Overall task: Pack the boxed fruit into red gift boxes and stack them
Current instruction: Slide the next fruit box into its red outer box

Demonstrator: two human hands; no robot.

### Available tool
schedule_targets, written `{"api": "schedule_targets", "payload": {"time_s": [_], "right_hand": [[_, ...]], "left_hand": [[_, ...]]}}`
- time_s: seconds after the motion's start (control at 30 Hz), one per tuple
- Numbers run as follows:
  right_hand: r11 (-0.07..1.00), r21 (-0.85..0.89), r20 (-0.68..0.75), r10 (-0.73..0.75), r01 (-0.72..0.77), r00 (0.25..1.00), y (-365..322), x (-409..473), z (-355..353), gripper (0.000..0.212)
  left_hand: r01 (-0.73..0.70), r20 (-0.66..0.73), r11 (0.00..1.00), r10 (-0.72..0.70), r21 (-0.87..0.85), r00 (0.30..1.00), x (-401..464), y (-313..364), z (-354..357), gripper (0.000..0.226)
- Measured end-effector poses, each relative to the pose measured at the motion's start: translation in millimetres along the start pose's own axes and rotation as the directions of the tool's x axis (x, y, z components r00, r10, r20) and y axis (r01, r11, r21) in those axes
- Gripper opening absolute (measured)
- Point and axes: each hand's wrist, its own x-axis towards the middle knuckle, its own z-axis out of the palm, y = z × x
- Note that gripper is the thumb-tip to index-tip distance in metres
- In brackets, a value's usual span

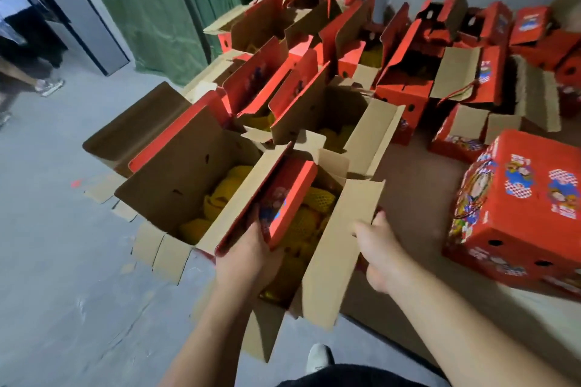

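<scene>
An open red gift box stands nearest me, its brown right flap (338,248) upright and its red left flap (284,201) folded inward over fruit in yellow foam netting (309,220). My left hand (248,256) grips the near end of the red flap. My right hand (382,253) holds the edge of the brown right flap. Beside it on the left, a second open box (188,173) also holds yellow-netted fruit.
Several more open red gift boxes (317,94) fill the floor behind, up to a green curtain (151,9). A closed red gift box (522,210) lies on cardboard at the right. My shoe (319,356) shows below. A person's feet (48,85) stand at the far left.
</scene>
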Motion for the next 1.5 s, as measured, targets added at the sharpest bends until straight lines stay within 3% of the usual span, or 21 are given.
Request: {"api": "schedule_targets", "payload": {"time_s": [0.07,0.13,0.33,0.5,0.7,0.87,1.1,1.23,1.3,1.37,1.43,1.5], "right_hand": [[0.978,0.183,0.012,0.096,-0.097,0.995,19,-12,-16,0.031],[0.964,0.249,0.024,0.090,-0.093,0.996,35,-28,-30,0.021],[0.921,0.360,-0.108,0.202,-0.151,0.973,77,-68,-86,0.028],[0.883,0.454,-0.188,0.225,-0.119,0.956,95,-97,-126,0.020],[0.787,0.614,-0.193,0.225,-0.061,0.955,123,-130,-171,0.031],[0.671,0.741,-0.227,0.294,-0.032,0.929,158,-164,-237,0.027],[0.559,0.818,-0.369,0.329,0.136,0.869,214,-197,-321,0.019],[0.467,0.879,-0.269,0.311,0.100,0.911,218,-211,-335,0.022],[0.567,0.823,-0.240,0.287,0.037,0.928,217,-214,-337,0.023],[0.718,0.694,-0.316,0.245,0.047,0.917,214,-212,-339,0.035],[0.844,0.504,-0.490,0.103,0.184,0.866,209,-205,-341,0.052],[0.896,0.345,-0.564,-0.039,0.278,0.825,208,-202,-340,0.072]], "left_hand": [[-0.016,0.032,1.000,0.016,-0.010,0.999,2,3,0,0.091],[-0.062,0.078,0.998,0.062,-0.003,0.995,1,6,1,0.097],[-0.294,0.115,0.951,0.283,0.097,0.952,-28,40,29,0.105],[-0.464,0.149,0.880,0.448,0.100,0.881,-43,79,49,0.101],[-0.607,0.232,0.785,0.572,0.125,0.787,-67,142,62,0.097],[-0.722,0.291,0.684,0.673,0.106,0.680,-111,211,96,0.089],[-0.877,0.249,0.409,0.848,0.251,0.467,-160,315,169,0.091],[-0.916,0.244,0.268,0.907,0.299,0.345,-167,383,180,0.082],[-0.914,0.149,0.281,0.931,0.294,0.334,-163,408,173,0.067],[-0.887,-0.055,0.366,0.929,0.279,0.366,-160,419,163,0.054],[-0.839,-0.192,0.491,0.869,0.235,0.455,-157,417,154,0.062],[-0.780,-0.215,0.607,0.790,0.149,0.574,-150,406,148,0.076]]}}
